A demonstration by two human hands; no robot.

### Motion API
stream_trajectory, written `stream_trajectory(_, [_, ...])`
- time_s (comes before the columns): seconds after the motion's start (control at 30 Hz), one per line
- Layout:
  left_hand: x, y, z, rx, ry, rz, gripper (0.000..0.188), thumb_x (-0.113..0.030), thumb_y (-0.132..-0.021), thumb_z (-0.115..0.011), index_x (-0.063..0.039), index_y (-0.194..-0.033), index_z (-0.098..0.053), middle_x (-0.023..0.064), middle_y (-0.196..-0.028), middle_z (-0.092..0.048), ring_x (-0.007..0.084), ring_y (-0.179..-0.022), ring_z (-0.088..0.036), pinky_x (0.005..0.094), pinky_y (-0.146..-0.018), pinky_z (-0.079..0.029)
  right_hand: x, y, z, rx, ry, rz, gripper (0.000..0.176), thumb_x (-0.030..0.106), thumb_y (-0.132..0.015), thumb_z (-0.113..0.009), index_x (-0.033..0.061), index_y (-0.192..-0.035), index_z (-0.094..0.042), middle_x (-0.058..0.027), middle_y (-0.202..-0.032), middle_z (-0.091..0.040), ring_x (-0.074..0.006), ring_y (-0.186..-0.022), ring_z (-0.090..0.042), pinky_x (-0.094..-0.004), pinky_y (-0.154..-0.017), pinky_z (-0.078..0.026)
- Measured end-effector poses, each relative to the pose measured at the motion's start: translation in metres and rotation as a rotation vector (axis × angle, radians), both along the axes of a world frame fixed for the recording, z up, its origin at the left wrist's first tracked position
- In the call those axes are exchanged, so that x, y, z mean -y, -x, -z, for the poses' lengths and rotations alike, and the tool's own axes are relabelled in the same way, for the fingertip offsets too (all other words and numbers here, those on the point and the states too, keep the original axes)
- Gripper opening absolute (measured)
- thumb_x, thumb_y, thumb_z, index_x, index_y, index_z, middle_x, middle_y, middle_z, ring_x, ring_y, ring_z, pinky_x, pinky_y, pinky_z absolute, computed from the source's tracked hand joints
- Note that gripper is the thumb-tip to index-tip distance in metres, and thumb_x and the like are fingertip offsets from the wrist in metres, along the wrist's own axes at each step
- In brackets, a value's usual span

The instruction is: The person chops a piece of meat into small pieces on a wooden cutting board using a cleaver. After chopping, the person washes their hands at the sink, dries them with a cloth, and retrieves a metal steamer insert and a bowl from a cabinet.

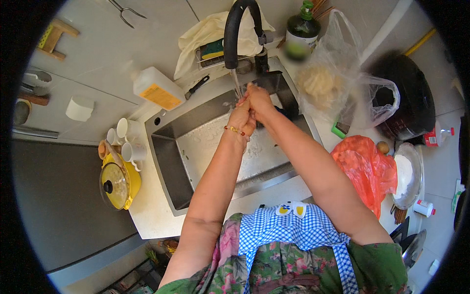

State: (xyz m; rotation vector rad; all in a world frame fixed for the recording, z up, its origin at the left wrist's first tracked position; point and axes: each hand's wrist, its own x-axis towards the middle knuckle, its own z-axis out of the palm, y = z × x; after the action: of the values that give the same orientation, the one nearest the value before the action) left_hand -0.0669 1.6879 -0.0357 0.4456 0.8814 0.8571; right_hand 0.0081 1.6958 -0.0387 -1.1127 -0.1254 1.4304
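Observation:
Under a running stream of water (236, 79), both of my hands are pressed together over the sink. The stream falls from a black gooseneck faucet (231, 40). My left hand (240, 117), with a beaded bracelet (234, 129) at its wrist, is against my right hand (260, 101). Their fingers overlap, so whether anything lies between them is hidden. Below is a stainless steel sink (209, 158) with a wet floor and a few small scraps. A dark object, partly covered by my right hand and forearm, sits in its right far corner.
Left of the sink stand white mugs (133, 151) and a yellow lidded pot (134, 180). Behind it are a white jug (158, 88), a black-handled tool (198, 85) and a sponge (213, 49). A clear plastic bag (323, 82), red bag (361, 169) and bowl of white powder (404, 174) are right.

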Motion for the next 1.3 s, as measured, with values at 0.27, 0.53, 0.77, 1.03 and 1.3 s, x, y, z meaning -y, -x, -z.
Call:
stream_trajectory(0.27, [0.004, -0.017, -0.035, -0.123, 0.061, 0.093, 0.051, -0.045, -0.097, -0.036, -0.008, -0.132, -0.044, 0.0092, -0.129, -0.049, 0.026, -0.115, -0.046, 0.0407, -0.099, -0.036, -0.011, 0.0, 0.046, 0.668, -0.171, -0.017, 0.035, 0.029, -0.094, -0.045, 0.0033, -0.117, -0.049, -0.0139, -0.11, -0.057, -0.0262, -0.099, -0.052, -0.035, -0.085, -0.042])
stream_trajectory(0.53, [-0.029, 0.016, 0.015, 0.104, -0.048, -0.051, 0.044, -0.049, -0.093, -0.045, -0.01, -0.111, -0.052, 0.0065, -0.105, -0.056, 0.0194, -0.098, -0.053, 0.0344, -0.086, -0.043, 0.005, 0.054, 0.008, 0.862, -0.173, -0.202, 0.053, 0.038, -0.093, -0.04, 0.0061, -0.135, -0.039, -0.0194, -0.132, -0.044, -0.0318, -0.117, -0.047, -0.0408, -0.098, -0.037])
stream_trajectory(0.77, [0.015, -0.005, -0.013, 0.112, 0.014, 0.133, 0.028, -0.023, -0.097, -0.046, -0.006, -0.119, -0.052, 0.0057, -0.117, -0.055, 0.0177, -0.107, -0.053, 0.031, -0.095, -0.041, 0.003, -0.019, 0.018, 0.23, 0.025, -0.039, 0.03, 0.026, -0.092, -0.052, 0.0081, -0.116, -0.056, -0.0092, -0.106, -0.059, -0.0188, -0.094, -0.056, -0.0317, -0.083, -0.046])
stream_trajectory(1.03, [0.004, 0.006, 0.025, -0.024, 0.165, -0.028, 0.024, -0.032, -0.09, -0.06, -0.009, -0.098, -0.06, 0.0041, -0.091, -0.061, 0.0126, -0.076, -0.058, 0.0264, -0.06, -0.05, 0.017, 0.008, 0.043, 0.295, -0.137, -0.169, 0.027, 0.023, -0.094, -0.046, 0.0022, -0.082, -0.057, -0.0126, -0.087, -0.063, -0.0213, -0.078, -0.059, -0.0342, -0.07, -0.048])
stream_trajectory(1.3, [0.013, 0.054, 0.025, -0.847, -0.305, 0.389, 0.058, -0.015, -0.084, -0.063, -0.017, -0.137, -0.04, 0.0117, -0.128, -0.048, 0.026, -0.1, -0.059, 0.0414, -0.072, -0.052, -0.008, -0.077, 0.024, 0.716, 0.218, -0.252, 0.045, 0.049, -0.091, -0.046, 0.008, -0.107, -0.054, -0.0062, -0.102, -0.054, -0.0201, -0.088, -0.053, -0.0358, -0.064, -0.048])
